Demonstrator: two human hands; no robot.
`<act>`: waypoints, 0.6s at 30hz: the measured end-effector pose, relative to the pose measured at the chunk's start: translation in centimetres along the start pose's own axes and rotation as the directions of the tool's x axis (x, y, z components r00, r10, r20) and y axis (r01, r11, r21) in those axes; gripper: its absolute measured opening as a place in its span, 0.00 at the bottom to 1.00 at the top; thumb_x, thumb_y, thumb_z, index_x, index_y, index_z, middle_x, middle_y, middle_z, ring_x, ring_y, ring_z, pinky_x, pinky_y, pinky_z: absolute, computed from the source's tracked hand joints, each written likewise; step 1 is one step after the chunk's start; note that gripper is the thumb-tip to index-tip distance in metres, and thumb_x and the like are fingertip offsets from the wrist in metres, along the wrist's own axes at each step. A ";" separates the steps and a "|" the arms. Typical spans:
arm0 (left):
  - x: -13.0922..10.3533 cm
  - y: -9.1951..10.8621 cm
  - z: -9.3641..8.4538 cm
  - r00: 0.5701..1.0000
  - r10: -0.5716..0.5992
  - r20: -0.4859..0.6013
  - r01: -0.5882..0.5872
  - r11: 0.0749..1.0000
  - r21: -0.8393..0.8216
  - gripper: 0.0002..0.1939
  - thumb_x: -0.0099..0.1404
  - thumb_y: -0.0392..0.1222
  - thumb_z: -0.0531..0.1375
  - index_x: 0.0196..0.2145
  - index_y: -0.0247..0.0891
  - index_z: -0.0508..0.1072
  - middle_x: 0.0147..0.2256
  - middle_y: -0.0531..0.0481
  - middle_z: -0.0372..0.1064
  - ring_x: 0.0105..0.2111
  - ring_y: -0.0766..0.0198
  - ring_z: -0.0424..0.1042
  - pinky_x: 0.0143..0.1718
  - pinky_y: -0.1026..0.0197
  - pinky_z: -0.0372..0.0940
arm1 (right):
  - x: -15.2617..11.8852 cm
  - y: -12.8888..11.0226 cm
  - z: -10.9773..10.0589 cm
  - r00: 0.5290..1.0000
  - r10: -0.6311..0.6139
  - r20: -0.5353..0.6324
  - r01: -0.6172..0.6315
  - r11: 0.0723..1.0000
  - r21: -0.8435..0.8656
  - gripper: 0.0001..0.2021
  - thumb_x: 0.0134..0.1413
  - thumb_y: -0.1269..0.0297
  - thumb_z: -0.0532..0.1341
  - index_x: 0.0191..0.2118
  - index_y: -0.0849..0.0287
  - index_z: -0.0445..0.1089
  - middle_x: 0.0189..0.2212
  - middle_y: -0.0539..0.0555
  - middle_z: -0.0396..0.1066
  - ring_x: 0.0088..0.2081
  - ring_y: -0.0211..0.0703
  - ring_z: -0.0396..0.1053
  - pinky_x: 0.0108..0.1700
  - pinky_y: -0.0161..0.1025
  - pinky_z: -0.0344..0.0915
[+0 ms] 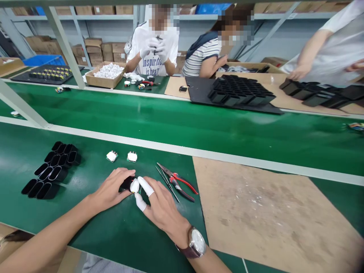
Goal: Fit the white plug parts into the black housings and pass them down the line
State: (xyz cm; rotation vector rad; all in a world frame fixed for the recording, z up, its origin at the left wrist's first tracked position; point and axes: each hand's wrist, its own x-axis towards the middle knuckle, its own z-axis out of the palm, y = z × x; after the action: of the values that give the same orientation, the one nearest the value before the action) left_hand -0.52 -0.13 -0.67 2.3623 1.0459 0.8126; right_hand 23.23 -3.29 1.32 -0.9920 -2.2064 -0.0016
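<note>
My left hand (115,189) is closed around a black plastic housing (125,185), partly hidden by the fingers. At the housing's open end, my right hand (159,201), with white finger cots on thumb and forefinger, pinches a small circuit board with a white top (135,185). How far the board sits inside the housing I cannot tell. Beyond my hands lie two more white-topped circuit boards, one at left (112,156) and one at right (132,156). To the right of my right hand rest red-handled pliers (179,182) and metal tweezers (168,182).
Several black housings (52,168) stand grouped at left. A cardboard sheet (273,212) covers the bench at right. Past a pale rail (170,151) runs a green conveyor belt (176,121). Across it, co-workers handle parts near a box of white pieces (106,74) and black housings (241,91).
</note>
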 end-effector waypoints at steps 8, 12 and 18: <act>0.1 0.4 -0.2 1.000 -0.022 0.001 0.022 0.999 0.031 0.31 0.74 0.40 0.64 0.69 0.49 0.58 0.55 0.43 0.72 0.56 0.49 0.69 0.56 0.45 0.70 | -0.1 0.1 0.1 1.000 -0.006 -0.007 0.006 1.000 -0.007 0.21 0.69 0.72 0.60 0.64 0.71 0.61 0.53 0.67 0.74 0.48 0.55 0.75 0.47 0.49 0.74; 0.0 0.5 -0.2 0.999 -0.038 0.012 0.038 0.999 0.011 0.29 0.74 0.40 0.63 0.68 0.49 0.59 0.55 0.43 0.70 0.57 0.50 0.68 0.57 0.47 0.70 | -0.2 0.0 0.2 1.000 0.001 0.006 -0.001 1.000 -0.017 0.21 0.71 0.70 0.58 0.65 0.70 0.60 0.54 0.67 0.74 0.49 0.54 0.75 0.48 0.50 0.74; -0.2 0.5 0.1 0.999 -0.029 0.026 0.033 0.990 -0.134 0.31 0.74 0.38 0.62 0.69 0.50 0.57 0.57 0.43 0.69 0.57 0.53 0.69 0.55 0.51 0.72 | -0.4 0.2 0.0 0.999 -0.015 -0.029 0.018 0.997 0.076 0.09 0.74 0.67 0.58 0.54 0.64 0.67 0.53 0.66 0.75 0.48 0.52 0.77 0.44 0.48 0.75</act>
State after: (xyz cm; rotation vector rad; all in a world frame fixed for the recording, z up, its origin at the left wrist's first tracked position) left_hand -0.33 -0.57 -0.53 2.2328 0.9841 0.8146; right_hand 23.59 -3.41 1.01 -0.9265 -2.1721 0.0595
